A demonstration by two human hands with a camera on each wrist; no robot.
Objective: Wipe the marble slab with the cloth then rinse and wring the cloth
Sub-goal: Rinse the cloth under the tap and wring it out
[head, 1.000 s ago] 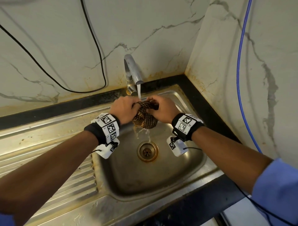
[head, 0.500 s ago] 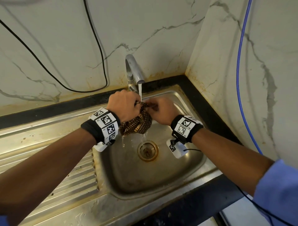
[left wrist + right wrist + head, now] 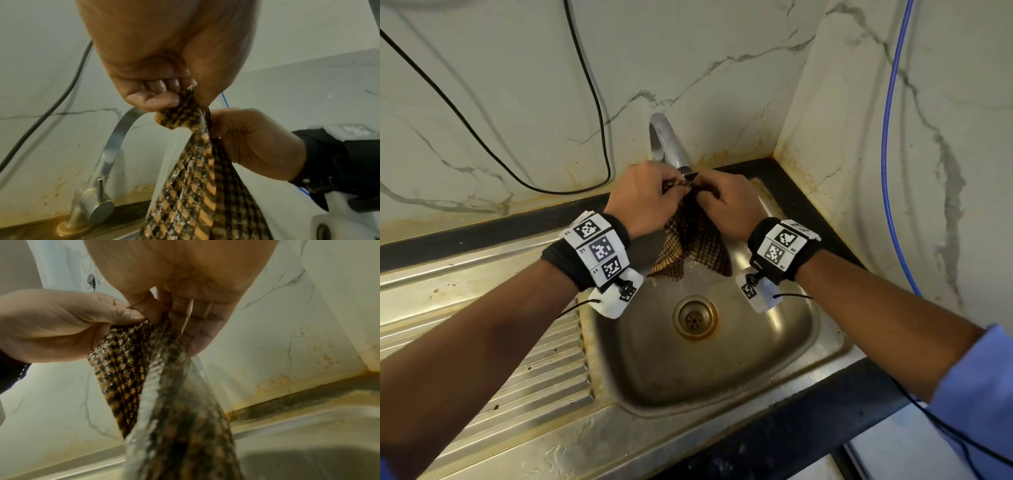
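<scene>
A wet brown-and-orange checked cloth [image 3: 690, 240] hangs over the steel sink basin [image 3: 722, 370], right under the spout of the chrome tap [image 3: 666, 144]. My left hand [image 3: 643, 197] and my right hand [image 3: 722, 202] both pinch its top edge, close together. In the left wrist view my fingers [image 3: 156, 99] curl round the cloth [image 3: 191, 186], with the right hand [image 3: 252, 142] just beside. The right wrist view shows my right fingers [image 3: 197, 324] on the cloth [image 3: 164, 386] and the left hand [image 3: 61, 324] gripping next to them. Water runs down the cloth.
White marble walls [image 3: 500, 102] close the corner behind and to the right. A black cable [image 3: 592, 102] and a blue cable [image 3: 890, 137] hang on them. The ribbed draining board [image 3: 465, 342] lies left of the basin; the drain [image 3: 694, 318] sits mid-basin.
Both hands have risen toward the tap spout. The cloth was bunched between them; now it hangs down unfolded from its top edge.
</scene>
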